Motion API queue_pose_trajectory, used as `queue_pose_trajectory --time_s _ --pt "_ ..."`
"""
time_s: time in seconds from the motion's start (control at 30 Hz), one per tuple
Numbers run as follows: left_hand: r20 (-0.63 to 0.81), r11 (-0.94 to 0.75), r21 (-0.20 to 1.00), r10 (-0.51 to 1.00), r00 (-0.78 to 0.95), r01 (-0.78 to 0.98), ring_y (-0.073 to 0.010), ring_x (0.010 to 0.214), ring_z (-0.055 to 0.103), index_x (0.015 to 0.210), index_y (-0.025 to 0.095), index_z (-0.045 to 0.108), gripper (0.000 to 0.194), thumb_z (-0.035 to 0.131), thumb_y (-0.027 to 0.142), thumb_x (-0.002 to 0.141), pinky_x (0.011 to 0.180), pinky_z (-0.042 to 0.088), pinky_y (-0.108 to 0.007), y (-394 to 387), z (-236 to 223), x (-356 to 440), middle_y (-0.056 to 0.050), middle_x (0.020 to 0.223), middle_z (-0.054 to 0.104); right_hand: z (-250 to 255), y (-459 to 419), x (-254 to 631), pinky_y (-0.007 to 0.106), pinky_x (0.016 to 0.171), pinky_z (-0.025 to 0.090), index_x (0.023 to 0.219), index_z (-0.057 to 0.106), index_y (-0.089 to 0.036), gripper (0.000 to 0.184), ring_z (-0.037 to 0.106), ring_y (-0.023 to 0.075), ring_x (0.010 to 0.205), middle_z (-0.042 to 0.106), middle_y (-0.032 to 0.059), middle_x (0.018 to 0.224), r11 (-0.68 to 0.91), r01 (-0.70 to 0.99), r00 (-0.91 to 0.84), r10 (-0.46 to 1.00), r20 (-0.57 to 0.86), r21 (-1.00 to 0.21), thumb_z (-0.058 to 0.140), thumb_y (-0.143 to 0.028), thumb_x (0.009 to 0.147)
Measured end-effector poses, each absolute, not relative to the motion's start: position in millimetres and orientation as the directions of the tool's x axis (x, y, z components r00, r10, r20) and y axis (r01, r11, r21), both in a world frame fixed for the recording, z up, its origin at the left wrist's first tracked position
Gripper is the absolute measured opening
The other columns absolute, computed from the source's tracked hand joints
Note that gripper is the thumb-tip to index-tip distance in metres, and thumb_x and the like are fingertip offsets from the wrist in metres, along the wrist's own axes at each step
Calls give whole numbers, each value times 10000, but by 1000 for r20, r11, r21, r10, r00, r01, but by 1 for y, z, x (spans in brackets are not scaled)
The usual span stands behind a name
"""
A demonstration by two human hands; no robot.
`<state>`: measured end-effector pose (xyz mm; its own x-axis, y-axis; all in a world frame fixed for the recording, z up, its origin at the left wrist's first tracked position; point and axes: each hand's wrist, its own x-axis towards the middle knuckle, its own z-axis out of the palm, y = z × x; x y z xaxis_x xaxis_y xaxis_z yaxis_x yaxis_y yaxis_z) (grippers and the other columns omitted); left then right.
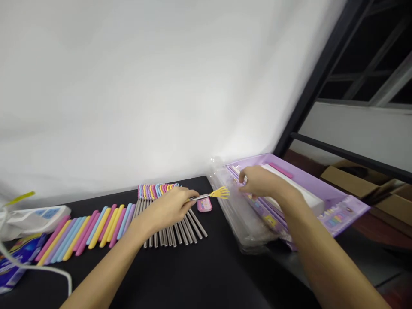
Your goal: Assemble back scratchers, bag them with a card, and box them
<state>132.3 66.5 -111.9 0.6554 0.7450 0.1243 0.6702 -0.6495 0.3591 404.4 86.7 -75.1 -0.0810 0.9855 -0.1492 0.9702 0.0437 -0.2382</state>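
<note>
My left hand [176, 203] is closed on the metal rod of a back scratcher with a yellow, hand-shaped head [219, 193], which points right. Beneath that wrist lies a row of metal rods [180, 234] with pink, blue and yellow heads [157, 189]. A small pink card [204, 205] rests on the black table just below the held rod. My right hand [257, 182] hovers over clear plastic bags [241, 219] and the near edge of a purple box [305, 193]. Its fingers are bent and apart, with nothing visible between them.
Pink, yellow, blue and purple handles [86, 231] lie in a row at left. Beyond them are a white device [38, 216], a blue packet [19, 257] and a white cable [48, 269]. Cardboard boxes [350, 182] stand behind a black frame at right.
</note>
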Motion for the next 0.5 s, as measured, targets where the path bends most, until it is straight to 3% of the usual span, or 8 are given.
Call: queue_pose_trajectory --time_s 0.13,0.27,0.37,0.43,0.5 --pt "96 -650 368 737 669 665 -212 984 659 1180 201 652 319 415 276 981 833 490 -321 69 -120 132 -63 1105 708 -99 71 400 279 509 427 933 705 -115 263 593 162 428 689 59 640 35 967 -60 994 -95 -251 660 -140 675" --pt "95 -648 364 741 665 669 -212 998 656 1195 211 645 329 408 298 983 839 492 -315 71 -123 130 -62 1117 704 -109 68 402 262 492 412 922 710 -110 253 594 163 434 656 41 575 33 958 -58 995 -82 -283 628 -87 684" --pt "84 -638 369 747 660 676 -210 968 658 1189 209 649 338 398 305 984 825 491 -311 71 -120 128 -63 1091 708 -109 69 403 272 541 437 946 703 -112 229 603 155 451 694 61 661 44 947 -67 996 -63 -317 665 -223 749" --pt "73 -627 377 753 654 681 -206 948 660 1190 206 649 342 394 301 982 815 488 -307 69 -117 128 -64 1079 710 -110 71 402 286 577 453 1001 692 -108 342 610 157 464 715 79 728 41 945 -65 996 -63 -324 686 -359 769" --pt "64 -617 388 759 648 685 -205 933 659 1195 205 647 349 388 298 981 802 483 -301 67 -115 127 -65 1070 711 -113 73 401 298 630 465 1041 684 -100 403 627 169 497 716 83 737 30 947 -52 997 -59 -320 711 -379 751"
